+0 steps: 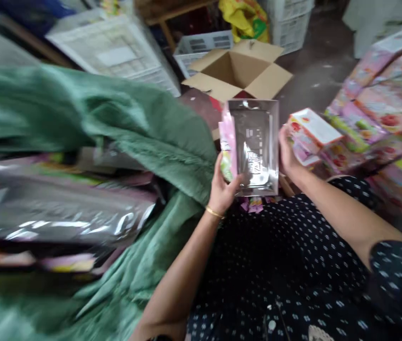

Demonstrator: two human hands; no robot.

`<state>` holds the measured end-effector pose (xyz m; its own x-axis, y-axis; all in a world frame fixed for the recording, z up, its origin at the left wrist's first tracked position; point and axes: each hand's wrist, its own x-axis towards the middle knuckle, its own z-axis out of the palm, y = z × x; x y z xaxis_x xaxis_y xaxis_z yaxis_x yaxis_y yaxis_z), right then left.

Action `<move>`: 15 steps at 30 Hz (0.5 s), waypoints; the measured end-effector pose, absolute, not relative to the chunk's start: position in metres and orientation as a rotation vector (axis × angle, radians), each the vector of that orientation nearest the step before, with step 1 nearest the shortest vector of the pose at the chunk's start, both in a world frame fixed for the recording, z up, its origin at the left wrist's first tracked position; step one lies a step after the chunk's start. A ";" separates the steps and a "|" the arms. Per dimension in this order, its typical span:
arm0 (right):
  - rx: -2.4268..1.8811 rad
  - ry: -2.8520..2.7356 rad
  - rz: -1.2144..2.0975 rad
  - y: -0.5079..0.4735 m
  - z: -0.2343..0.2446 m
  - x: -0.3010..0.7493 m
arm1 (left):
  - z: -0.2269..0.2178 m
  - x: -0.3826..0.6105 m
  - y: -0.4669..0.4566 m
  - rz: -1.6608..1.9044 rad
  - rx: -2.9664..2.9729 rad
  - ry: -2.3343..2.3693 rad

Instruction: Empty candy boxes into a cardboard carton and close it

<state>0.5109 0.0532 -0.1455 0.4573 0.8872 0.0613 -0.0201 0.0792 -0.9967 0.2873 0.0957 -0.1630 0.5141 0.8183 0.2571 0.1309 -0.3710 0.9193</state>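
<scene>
Clear plastic tray (257, 128) is in the air between the two hands, on the near side of the open carton (269, 84); the left hand (224, 187) grasps its left edge together with a pink packet (227, 142), while the right hand (290, 154) curves at its right edge, whether gripping I cannot tell. Light, even support along both side edges seems best, since thin walls may flex, with the left thumb steadying the near-left corner.
</scene>
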 end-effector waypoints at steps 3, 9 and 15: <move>-1.392 -1.235 1.066 0.046 -0.183 0.509 | -0.118 0.254 0.090 1.164 2.003 0.970; -1.493 -2.351 1.139 0.003 -0.301 0.463 | -0.064 0.115 0.111 1.680 2.178 1.550; -1.824 -2.481 0.787 0.022 -0.326 0.459 | -0.082 0.038 0.168 1.772 1.454 1.556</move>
<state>0.4593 0.0218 -0.3263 -0.3410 0.8865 -0.3127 0.9047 0.2192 -0.3653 0.0377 0.1685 -0.0817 -0.4001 0.8013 0.4449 0.3374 -0.3225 0.8844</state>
